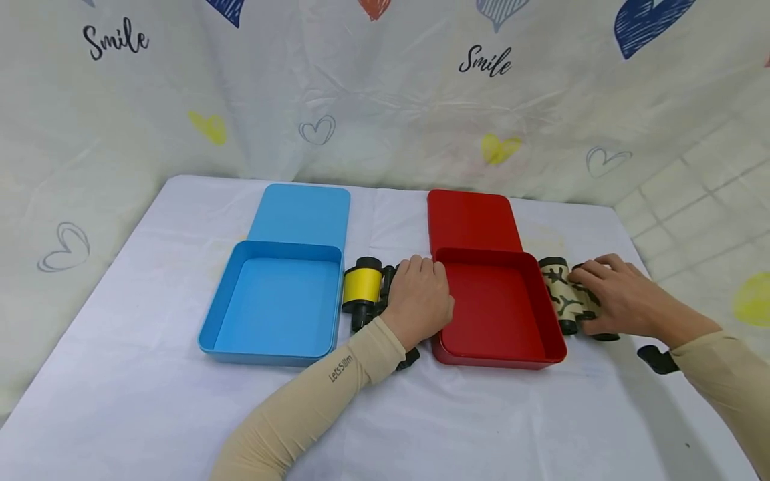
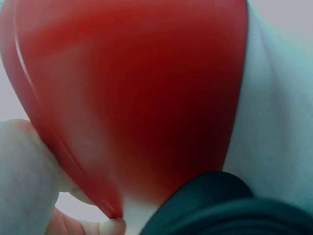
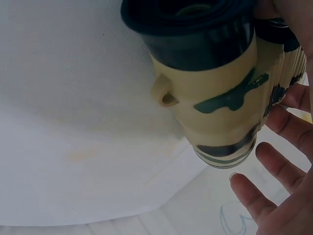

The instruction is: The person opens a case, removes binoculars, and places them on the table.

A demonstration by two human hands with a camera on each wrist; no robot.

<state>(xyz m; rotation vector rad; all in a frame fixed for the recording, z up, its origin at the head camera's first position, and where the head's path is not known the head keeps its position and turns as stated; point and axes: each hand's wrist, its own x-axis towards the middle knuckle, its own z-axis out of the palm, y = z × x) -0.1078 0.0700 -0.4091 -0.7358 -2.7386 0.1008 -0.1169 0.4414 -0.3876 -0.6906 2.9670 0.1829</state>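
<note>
My left hand (image 1: 420, 294) lies over the right barrel of the yellow-and-black binoculars (image 1: 363, 284), fingers curled, and hides most of that barrel. Its thumb side is against the left rim of the red box (image 1: 493, 307); in the left wrist view the box wall (image 2: 137, 88) fills the middle, with a dark barrel end (image 2: 210, 200) below. At the right, my right hand (image 1: 619, 297) grips the camouflage binoculars (image 1: 559, 294) by the right barrel, thumb near, fingers over the far side. In the right wrist view two fingers (image 3: 269, 186) stand spread off the barrel.
Left of the yellow binoculars stands a blue box (image 1: 283, 304), its lid (image 1: 303, 210) laid flat behind it. The red lid (image 1: 472, 217) lies behind the red box. A white cloth (image 1: 120, 374) covers the table; a printed curtain (image 1: 385, 87) hangs at the back.
</note>
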